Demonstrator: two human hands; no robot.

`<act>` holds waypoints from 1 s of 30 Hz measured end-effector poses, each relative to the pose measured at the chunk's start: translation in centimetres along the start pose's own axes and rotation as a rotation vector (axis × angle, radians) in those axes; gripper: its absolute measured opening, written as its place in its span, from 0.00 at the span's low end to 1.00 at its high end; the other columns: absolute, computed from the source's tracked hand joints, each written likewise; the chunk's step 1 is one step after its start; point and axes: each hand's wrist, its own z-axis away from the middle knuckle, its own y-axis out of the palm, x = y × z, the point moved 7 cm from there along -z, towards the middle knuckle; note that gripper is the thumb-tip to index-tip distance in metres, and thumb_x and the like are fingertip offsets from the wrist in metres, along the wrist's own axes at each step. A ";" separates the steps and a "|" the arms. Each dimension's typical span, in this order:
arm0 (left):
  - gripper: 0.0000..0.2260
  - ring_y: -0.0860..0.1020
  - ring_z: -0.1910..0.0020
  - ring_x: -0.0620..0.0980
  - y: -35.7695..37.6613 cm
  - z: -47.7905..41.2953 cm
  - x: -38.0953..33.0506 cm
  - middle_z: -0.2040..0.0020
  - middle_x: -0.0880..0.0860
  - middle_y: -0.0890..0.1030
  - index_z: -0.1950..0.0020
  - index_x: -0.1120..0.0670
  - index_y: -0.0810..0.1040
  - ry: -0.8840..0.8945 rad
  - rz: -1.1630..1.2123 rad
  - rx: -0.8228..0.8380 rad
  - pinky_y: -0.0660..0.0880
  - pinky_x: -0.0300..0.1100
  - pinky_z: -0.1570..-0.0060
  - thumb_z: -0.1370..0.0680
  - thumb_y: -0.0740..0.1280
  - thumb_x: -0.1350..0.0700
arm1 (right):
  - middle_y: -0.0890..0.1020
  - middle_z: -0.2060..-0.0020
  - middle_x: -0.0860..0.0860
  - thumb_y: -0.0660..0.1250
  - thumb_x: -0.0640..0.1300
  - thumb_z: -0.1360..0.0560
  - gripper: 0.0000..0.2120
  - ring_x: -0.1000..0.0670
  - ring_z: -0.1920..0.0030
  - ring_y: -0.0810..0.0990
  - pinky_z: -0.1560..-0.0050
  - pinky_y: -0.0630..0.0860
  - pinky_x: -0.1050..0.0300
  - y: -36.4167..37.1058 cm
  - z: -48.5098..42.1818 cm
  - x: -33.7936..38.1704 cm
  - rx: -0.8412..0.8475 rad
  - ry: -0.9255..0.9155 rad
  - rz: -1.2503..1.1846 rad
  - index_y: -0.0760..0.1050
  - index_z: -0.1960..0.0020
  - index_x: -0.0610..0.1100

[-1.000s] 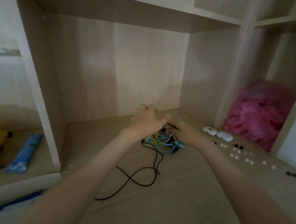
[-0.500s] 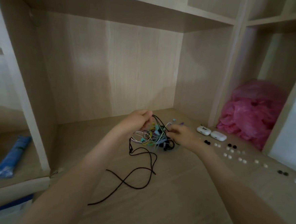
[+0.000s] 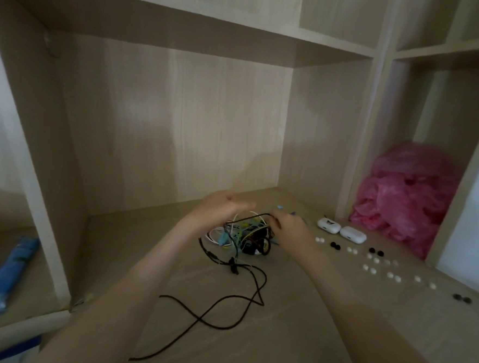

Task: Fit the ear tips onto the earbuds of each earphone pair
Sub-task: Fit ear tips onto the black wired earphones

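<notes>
A tangled bundle of wired earphones (image 3: pixel 243 235) in black, white, blue and yellow lies on the wooden shelf floor (image 3: pixel 293 327). A long black cable (image 3: pixel 218 307) trails from it toward me. My left hand (image 3: pixel 219 208) hovers over the bundle's left side, fingers curved around a black loop. My right hand (image 3: pixel 289 227) pinches cables at the bundle's right side. Several white ear tips (image 3: pixel 369 269) and black ear tips (image 3: pixel 335 246) are spread out to the right.
Two white earbud cases (image 3: pixel 341 230) sit by the shelf divider. A pink plastic bag (image 3: pixel 407 198) fills the right compartment. A blue packet (image 3: pixel 8 273) lies in the left compartment. Shelf walls close in behind and on both sides.
Both hands have stayed on the bundle and lifted part of it. A black loop is now stretched between them, and more black cable lies loose on the shelf floor.
</notes>
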 end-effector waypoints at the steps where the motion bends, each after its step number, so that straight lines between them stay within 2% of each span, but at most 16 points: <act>1: 0.18 0.72 0.63 0.49 0.5 0.1 -0.4 0.61 0.50 0.76 0.57 0.55 0.75 0.037 -0.135 0.065 0.64 0.40 0.65 0.27 0.66 0.39 | 0.82 0.55 0.43 0.56 0.45 0.20 0.12 0.42 0.54 0.78 0.61 0.69 0.54 -0.1 -0.1 0.2 -0.009 0.003 -0.003 0.76 0.43 0.45; 2: 0.19 0.72 0.61 0.48 1.1 0.2 -0.6 0.59 0.50 0.75 0.54 0.56 0.77 0.058 -0.230 0.127 0.64 0.39 0.64 0.26 0.66 0.40 | 0.82 0.54 0.43 0.56 0.47 0.20 0.12 0.42 0.53 0.78 0.60 0.70 0.53 -0.2 -0.3 0.3 -0.012 0.009 -0.016 0.76 0.43 0.47; 4: 0.17 0.70 0.64 0.46 1.7 0.3 -0.8 0.61 0.50 0.73 0.51 0.58 0.80 0.070 -0.332 0.187 0.61 0.37 0.68 0.24 0.65 0.44 | 0.81 0.57 0.45 0.56 0.49 0.19 0.12 0.44 0.55 0.78 0.62 0.69 0.54 -0.4 -0.4 0.6 -0.006 0.017 -0.063 0.76 0.44 0.47; 6: 0.14 0.68 0.67 0.45 1.6 0.3 -1.1 0.66 0.49 0.71 0.55 0.58 0.79 0.073 -0.328 0.173 0.60 0.37 0.70 0.21 0.63 0.48 | 0.79 0.60 0.47 0.57 0.50 0.20 0.12 0.47 0.59 0.75 0.64 0.66 0.56 -0.4 -0.3 0.9 0.016 0.000 -0.104 0.76 0.46 0.45; 9: 0.14 0.74 0.59 0.46 0.8 0.2 -1.6 0.62 0.46 0.77 0.60 0.52 0.78 0.093 -0.139 0.063 0.66 0.38 0.64 0.19 0.59 0.49 | 0.79 0.58 0.50 0.62 0.47 0.21 0.09 0.51 0.57 0.76 0.60 0.67 0.58 0.7 -0.2 1.2 0.129 -0.053 -0.204 0.77 0.47 0.43; 11: 0.15 0.76 0.52 0.48 0.2 -0.1 -1.7 0.54 0.50 0.81 0.59 0.52 0.80 0.124 -0.037 -0.035 0.69 0.39 0.57 0.19 0.58 0.49 | 0.77 0.62 0.54 0.65 0.43 0.23 0.03 0.53 0.58 0.74 0.59 0.65 0.60 2.1 0.0 0.8 0.236 -0.066 -0.245 0.76 0.53 0.44; 12: 0.15 0.76 0.51 0.47 0.0 -0.1 -1.6 0.51 0.52 0.81 0.58 0.53 0.80 0.136 0.005 -0.069 0.70 0.40 0.56 0.19 0.58 0.50 | 0.75 0.63 0.56 0.65 0.42 0.24 0.03 0.54 0.59 0.73 0.58 0.65 0.59 2.7 0.0 0.4 0.264 -0.068 -0.252 0.75 0.56 0.47; 14: 0.15 0.75 0.55 0.42 -0.2 -0.1 -1.4 0.49 0.53 0.81 0.59 0.53 0.80 0.150 0.105 -0.115 0.69 0.38 0.57 0.19 0.58 0.51 | 0.73 0.63 0.56 0.66 0.41 0.24 0.04 0.55 0.59 0.72 0.58 0.65 0.59 3.6 0.2 -0.4 0.293 -0.048 -0.252 0.75 0.53 0.49; 16: 0.15 0.74 0.56 0.40 -0.4 -0.1 -1.1 0.49 0.55 0.82 0.61 0.52 0.79 0.165 0.185 -0.146 0.66 0.33 0.57 0.19 0.59 0.51 | 0.74 0.60 0.54 0.64 0.41 0.23 0.07 0.53 0.57 0.73 0.61 0.66 0.64 4.2 0.2 -0.8 0.307 -0.039 -0.241 0.75 0.46 0.46; 18: 0.15 0.75 0.52 0.45 -0.6 -0.3 -0.7 0.49 0.59 0.82 0.63 0.51 0.79 0.176 0.233 -0.161 0.66 0.35 0.56 0.19 0.59 0.51 | 0.74 0.62 0.56 0.62 0.40 0.22 0.05 0.54 0.57 0.73 0.61 0.65 0.69 4.7 0.1 -1.1 0.322 -0.028 -0.302 0.74 0.47 0.46; 22: 0.15 0.73 0.40 0.49 -1.5 -0.4 0.4 0.43 0.54 0.79 0.64 0.52 0.77 0.154 0.330 -0.199 0.67 0.38 0.53 0.19 0.59 0.52 | 0.70 0.62 0.63 0.58 0.43 0.20 0.07 0.61 0.59 0.69 0.56 0.65 0.62 5.3 -0.5 -2.0 0.317 0.080 -0.390 0.73 0.50 0.52; 25: 0.16 0.75 0.46 0.48 -2.2 -0.7 1.4 0.46 0.55 0.81 0.68 0.54 0.73 0.108 0.398 -0.202 0.65 0.40 0.52 0.20 0.60 0.55 | 0.74 0.67 0.57 0.60 0.44 0.21 0.07 0.57 0.65 0.71 0.60 0.65 0.58 5.2 -0.9 -2.4 0.285 0.175 -0.466 0.74 0.56 0.49; 27: 0.18 0.79 0.54 0.47 -2.5 -0.9 1.9 0.52 0.55 0.84 0.71 0.55 0.70 0.074 0.469 -0.196 0.68 0.38 0.56 0.21 0.60 0.58 | 0.73 0.71 0.52 0.61 0.47 0.21 0.13 0.52 0.67 0.71 0.61 0.64 0.57 5.0 -1.4 -2.8 0.237 0.201 -0.478 0.74 0.63 0.45; 30: 0.19 0.82 0.68 0.45 -2.4 -0.6 1.9 0.68 0.52 0.83 0.72 0.58 0.66 0.029 0.656 -0.137 0.75 0.36 0.64 0.20 0.58 0.63 | 0.77 0.66 0.50 0.61 0.51 0.22 0.15 0.47 0.60 0.75 0.56 0.67 0.54 5.3 -1.8 -3.3 0.215 0.242 -0.494 0.77 0.61 0.45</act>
